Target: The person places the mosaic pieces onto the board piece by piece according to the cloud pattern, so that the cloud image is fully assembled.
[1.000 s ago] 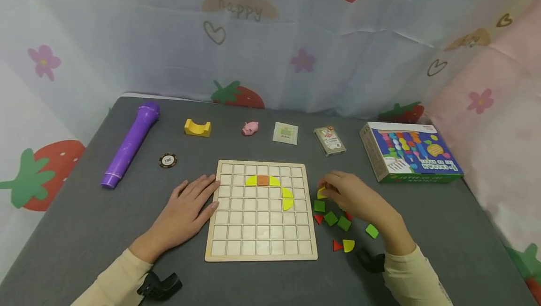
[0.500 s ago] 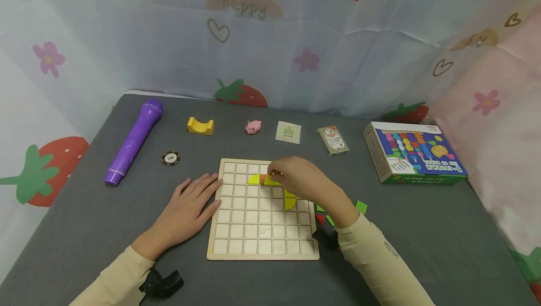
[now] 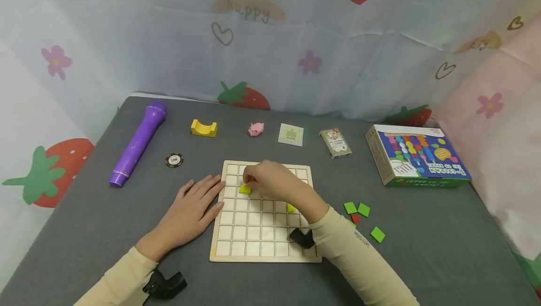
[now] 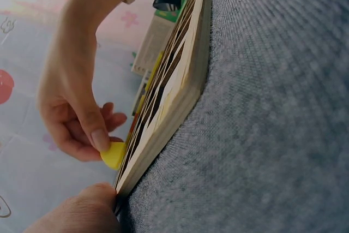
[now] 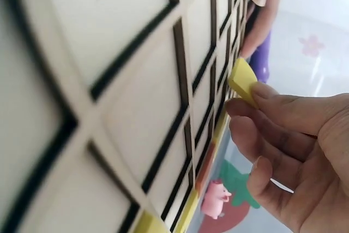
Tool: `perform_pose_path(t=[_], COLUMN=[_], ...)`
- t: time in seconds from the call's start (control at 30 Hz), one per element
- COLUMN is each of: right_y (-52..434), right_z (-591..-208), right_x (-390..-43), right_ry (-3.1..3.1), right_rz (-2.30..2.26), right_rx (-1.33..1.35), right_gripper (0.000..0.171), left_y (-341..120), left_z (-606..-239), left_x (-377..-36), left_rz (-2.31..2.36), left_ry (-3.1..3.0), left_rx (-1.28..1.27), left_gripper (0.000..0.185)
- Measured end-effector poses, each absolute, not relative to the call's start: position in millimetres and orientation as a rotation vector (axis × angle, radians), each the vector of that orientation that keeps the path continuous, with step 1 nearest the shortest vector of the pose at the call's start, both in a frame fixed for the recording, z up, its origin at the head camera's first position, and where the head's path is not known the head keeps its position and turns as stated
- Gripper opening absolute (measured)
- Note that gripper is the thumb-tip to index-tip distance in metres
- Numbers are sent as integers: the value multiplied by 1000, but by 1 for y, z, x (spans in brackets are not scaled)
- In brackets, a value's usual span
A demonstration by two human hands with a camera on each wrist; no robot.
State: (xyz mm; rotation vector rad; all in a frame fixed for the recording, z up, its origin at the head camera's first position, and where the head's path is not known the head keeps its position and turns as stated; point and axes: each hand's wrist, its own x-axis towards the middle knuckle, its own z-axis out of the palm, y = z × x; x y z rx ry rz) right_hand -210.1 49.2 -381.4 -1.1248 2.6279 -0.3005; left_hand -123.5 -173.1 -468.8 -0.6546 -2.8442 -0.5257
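Note:
A wooden grid board (image 3: 253, 245) (image 4: 180, 80) (image 5: 109, 80) lies on the grey table. My right hand (image 3: 270, 181) (image 5: 283, 140) pinches a yellow quarter-round piece (image 3: 244, 188) (image 4: 113, 154) (image 5: 242, 80) just above the board's upper left cells. Another yellow piece (image 3: 290, 207) shows on the board beside my right wrist; other placed pieces are hidden by the hand. My left hand (image 3: 192, 207) lies flat on the table, its fingertips touching the board's left edge. Loose green squares (image 3: 357, 209) and a red piece (image 3: 355, 218) lie right of the board.
Along the back stand a purple cylinder (image 3: 138, 144), a poker chip (image 3: 174, 160), a yellow arch block (image 3: 204, 128), a pink pig (image 3: 255, 129), a small card (image 3: 290, 134), a card deck (image 3: 335, 143) and a colourful box (image 3: 418, 155). A curtain surrounds the table.
My right hand carried the yellow piece from the loose pile on the right across the board to its upper left part. The left hand stayed put.

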Motion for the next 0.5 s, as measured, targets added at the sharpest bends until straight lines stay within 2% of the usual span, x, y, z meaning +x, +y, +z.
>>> perform_pose_path(t=[0.5], right_y=[45], right_z=[-387], right_x=[-209], right_ry=[2638], right_rz=[-282], right_rx=[-1200], right_gripper=[10], left_y=[-173], left_z=[-470], left_x=[-124], left_rz=[-539], left_ry=[-2844], left_rx=[-655], left_gripper=[51])
